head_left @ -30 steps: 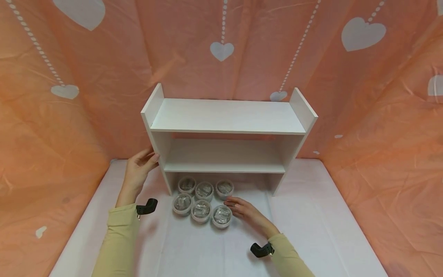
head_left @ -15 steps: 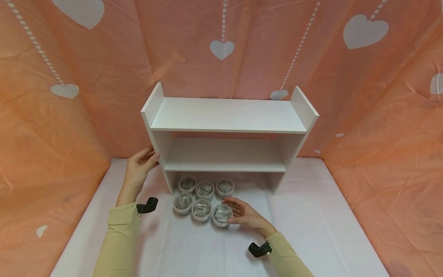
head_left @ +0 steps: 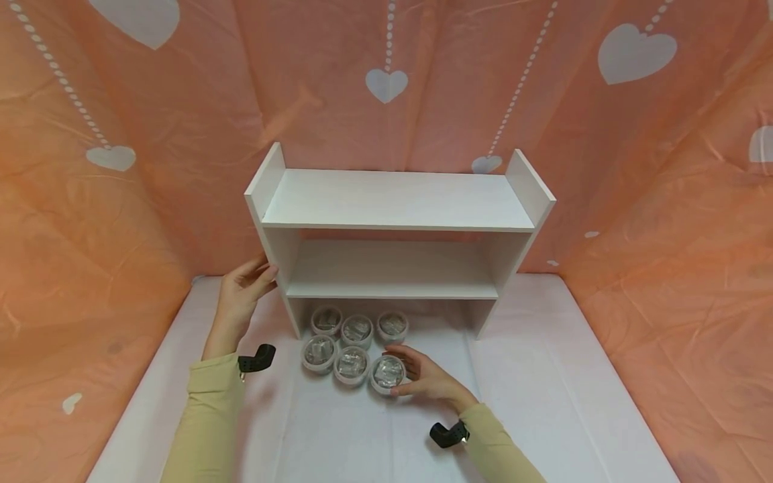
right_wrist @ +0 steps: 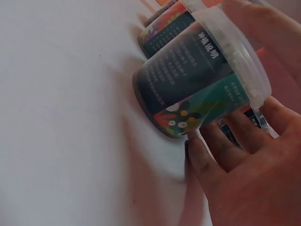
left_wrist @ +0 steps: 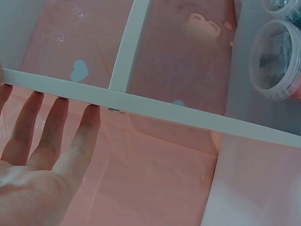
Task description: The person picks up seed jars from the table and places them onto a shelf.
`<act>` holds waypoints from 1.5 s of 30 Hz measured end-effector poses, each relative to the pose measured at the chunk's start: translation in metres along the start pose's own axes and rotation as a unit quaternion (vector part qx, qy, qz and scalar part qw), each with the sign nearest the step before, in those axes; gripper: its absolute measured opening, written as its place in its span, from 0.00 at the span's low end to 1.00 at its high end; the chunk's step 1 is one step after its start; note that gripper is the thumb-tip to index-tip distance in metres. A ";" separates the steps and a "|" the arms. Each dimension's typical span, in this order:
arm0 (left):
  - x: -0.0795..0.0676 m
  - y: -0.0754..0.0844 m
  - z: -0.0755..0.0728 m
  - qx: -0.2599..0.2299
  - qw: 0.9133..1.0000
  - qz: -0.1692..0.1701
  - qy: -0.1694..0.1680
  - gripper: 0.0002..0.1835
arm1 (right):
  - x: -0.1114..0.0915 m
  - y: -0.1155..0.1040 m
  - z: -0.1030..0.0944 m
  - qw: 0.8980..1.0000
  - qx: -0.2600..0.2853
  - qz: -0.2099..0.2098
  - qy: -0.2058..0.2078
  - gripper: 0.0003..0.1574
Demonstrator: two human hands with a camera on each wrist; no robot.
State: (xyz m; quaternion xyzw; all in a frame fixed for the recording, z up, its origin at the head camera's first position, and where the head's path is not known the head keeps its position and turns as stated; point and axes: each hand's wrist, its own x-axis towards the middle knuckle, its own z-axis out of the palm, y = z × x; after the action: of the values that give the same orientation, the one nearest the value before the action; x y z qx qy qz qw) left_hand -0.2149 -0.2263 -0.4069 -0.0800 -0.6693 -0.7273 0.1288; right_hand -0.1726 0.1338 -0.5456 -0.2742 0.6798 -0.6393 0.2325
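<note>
The fingers [right_wrist: 202, 155] of the right hand [head_left: 431, 377] are curled round the side of a small round tub [head_left: 388, 373], the thumb on the near side by its lid [right_wrist: 247, 66]. The left hand [head_left: 241, 292] holds nothing; its fingers are straight, their tips resting against the left side panel [head_left: 273, 248] of the white shelf unit [head_left: 392, 201].

The held tub looks like stiff, smooth plastic, probably light and a little slippery, and unlikely to break. The best hold is low round its body, over the printed label [right_wrist: 183, 80], since pinching the lid alone might work it loose. It is at the right end of the nearer row, about midway between the left and right edges of the counter [head_left: 338, 443]; whether its base is lifted at all, I cannot tell.

Just beside it in that row are a middle tub [head_left: 351, 365] and a left-end tub [head_left: 319, 353]. Three more, a back left tub [head_left: 327, 320], a back middle tub [head_left: 357, 331] and a back right tub [head_left: 392, 327], stand at the front of the lowest bay. Through the clear tops shows grey, crinkled, shiny stuff, perhaps wrapped packets. The shelf unit stands toward the counter's far edge, between its two far corners.
</note>
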 end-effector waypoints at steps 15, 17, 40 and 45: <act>0.002 0.001 0.003 0.012 1.000 0.002 0.000 0.26 | 0.000 0.007 0.000 1.000 0.029 0.000 0.008 0.43; 0.002 0.000 0.002 0.008 1.000 -0.001 0.001 0.25 | 0.000 0.006 0.001 1.000 0.024 0.001 0.012 0.43; 0.000 0.004 0.001 -0.005 1.000 -0.003 0.002 0.25 | -0.013 -0.017 -0.008 0.999 0.016 -0.034 0.039 0.42; -0.001 0.003 0.001 -0.008 1.000 -0.005 0.002 0.25 | -0.015 -0.033 -0.012 0.997 0.037 -0.051 0.039 0.41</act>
State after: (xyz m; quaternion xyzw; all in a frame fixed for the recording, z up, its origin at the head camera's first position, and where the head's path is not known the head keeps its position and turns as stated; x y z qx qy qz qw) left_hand -0.2134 -0.2256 -0.4039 -0.0763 -0.6634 -0.7336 0.1260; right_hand -0.1673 0.1515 -0.5121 -0.2746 0.6493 -0.6852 0.1831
